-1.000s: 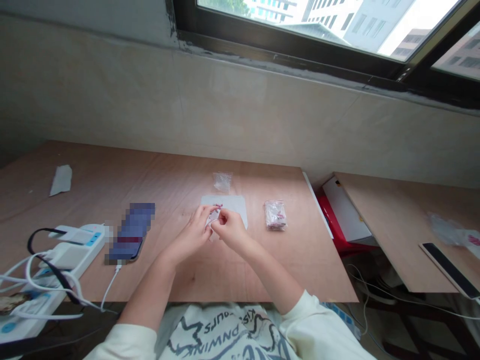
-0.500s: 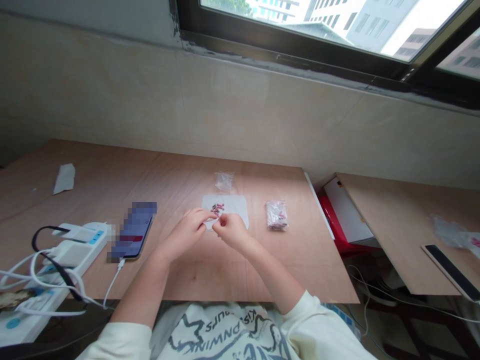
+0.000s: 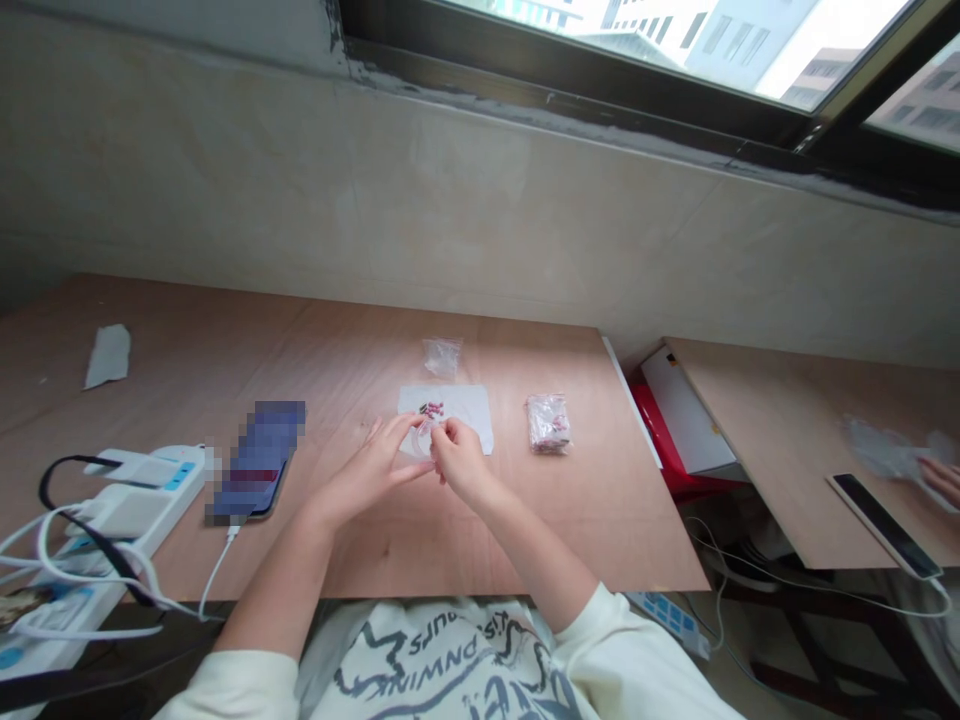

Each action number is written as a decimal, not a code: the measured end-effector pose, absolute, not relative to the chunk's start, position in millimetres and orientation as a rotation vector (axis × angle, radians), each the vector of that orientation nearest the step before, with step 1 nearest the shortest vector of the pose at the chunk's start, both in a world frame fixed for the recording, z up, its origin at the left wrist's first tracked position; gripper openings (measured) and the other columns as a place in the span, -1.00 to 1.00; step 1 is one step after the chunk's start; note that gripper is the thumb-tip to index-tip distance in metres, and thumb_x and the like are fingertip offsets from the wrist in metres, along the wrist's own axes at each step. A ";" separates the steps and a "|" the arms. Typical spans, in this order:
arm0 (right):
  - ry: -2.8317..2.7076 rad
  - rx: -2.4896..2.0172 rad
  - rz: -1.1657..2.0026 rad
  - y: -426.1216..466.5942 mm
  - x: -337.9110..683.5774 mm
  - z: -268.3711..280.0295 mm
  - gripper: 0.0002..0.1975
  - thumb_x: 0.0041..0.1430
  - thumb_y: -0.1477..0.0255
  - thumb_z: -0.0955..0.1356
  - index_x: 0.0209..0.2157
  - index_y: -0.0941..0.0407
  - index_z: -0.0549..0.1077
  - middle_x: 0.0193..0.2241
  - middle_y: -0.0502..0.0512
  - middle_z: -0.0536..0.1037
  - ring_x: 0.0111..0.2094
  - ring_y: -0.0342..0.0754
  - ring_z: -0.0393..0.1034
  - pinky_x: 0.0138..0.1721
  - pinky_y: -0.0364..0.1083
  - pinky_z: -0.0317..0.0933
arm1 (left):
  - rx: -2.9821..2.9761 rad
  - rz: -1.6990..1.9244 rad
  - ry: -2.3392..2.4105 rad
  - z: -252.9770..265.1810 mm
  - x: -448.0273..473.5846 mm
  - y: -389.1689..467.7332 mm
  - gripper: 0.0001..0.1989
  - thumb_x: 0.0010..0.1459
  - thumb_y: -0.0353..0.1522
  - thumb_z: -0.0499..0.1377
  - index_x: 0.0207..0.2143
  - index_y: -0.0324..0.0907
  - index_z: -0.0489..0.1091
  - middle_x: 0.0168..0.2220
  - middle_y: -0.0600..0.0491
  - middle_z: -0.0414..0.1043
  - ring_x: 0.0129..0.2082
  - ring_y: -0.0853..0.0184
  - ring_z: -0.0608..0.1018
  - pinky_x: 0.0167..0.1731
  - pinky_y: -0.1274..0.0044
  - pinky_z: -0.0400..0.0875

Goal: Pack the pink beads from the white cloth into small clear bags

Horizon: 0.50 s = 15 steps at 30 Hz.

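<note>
A white sheet (image 3: 480, 425) lies on the table under both hands. On it sits a small pile of pink and dark bead-like pieces (image 3: 431, 410), just beyond my fingertips. My left hand (image 3: 375, 455) is at the sheet's left edge, its thumb and forefinger spread apart. My right hand (image 3: 459, 455) is closed in a pinch at the front of the sheet, close to the left fingertips. A pale, see-through strand or film (image 3: 421, 438) shows between the hands; its kind is too small to tell, and what the right fingertips pinch is hidden.
A clear bag (image 3: 442, 356) lies behind the sheet, and a packed clear bag of pink pieces (image 3: 548, 423) to its right. A phone (image 3: 259, 460) and a power strip with cables (image 3: 161, 500) are on the left. Another person's hand (image 3: 941, 480) shows at the far-right table.
My left thumb and forefinger have spread apart, away from the right fingertips. The see-through strand or film shows more now. Another person's hand has appeared at the right edge. The view has shifted slightly.
</note>
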State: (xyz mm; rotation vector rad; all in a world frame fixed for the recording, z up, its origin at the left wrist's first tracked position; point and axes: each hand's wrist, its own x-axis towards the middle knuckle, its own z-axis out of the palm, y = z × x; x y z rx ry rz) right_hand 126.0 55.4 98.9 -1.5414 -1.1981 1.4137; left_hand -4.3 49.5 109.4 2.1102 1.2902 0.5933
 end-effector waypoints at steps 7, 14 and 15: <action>-1.128 -1.354 1.529 59.1 128.4 101.3 -0.85 -0.08 0.37 0.20 -0.61 0.15 0.21 -0.74 -0.11 0.22 -0.74 -0.26 0.08 -0.77 -0.26 -0.02 | 2.113 0.646 1.356 103.9 -4.9 55.4 -0.62 -0.03 -0.22 0.06 -0.15 -0.15 0.12 -0.16 -0.02 0.27 -0.12 0.26 0.32 -0.03 0.30 0.02; -1.447 -1.654 0.994 76.5 151.4 63.8 -0.94 -0.09 0.46 0.21 -0.52 0.15 0.27 -0.52 0.01 0.33 -0.48 -0.17 0.22 -0.43 -0.17 0.13 | 2.170 0.523 1.637 91.5 -20.9 58.6 -0.60 -0.07 -0.18 0.09 -0.16 -0.14 0.17 -0.17 -0.03 0.29 -0.13 0.19 0.30 -0.07 0.25 0.02; -1.541 -1.691 0.890 78.4 151.4 57.4 -0.95 -0.09 0.49 0.21 -0.50 0.15 0.28 -0.49 0.03 0.33 -0.42 -0.15 0.22 -0.37 -0.15 0.12 | 2.170 0.496 1.670 89.1 -21.9 58.3 -0.60 -0.07 -0.18 0.09 -0.16 -0.13 0.18 -0.17 -0.03 0.29 -0.12 0.18 0.29 -0.08 0.24 0.01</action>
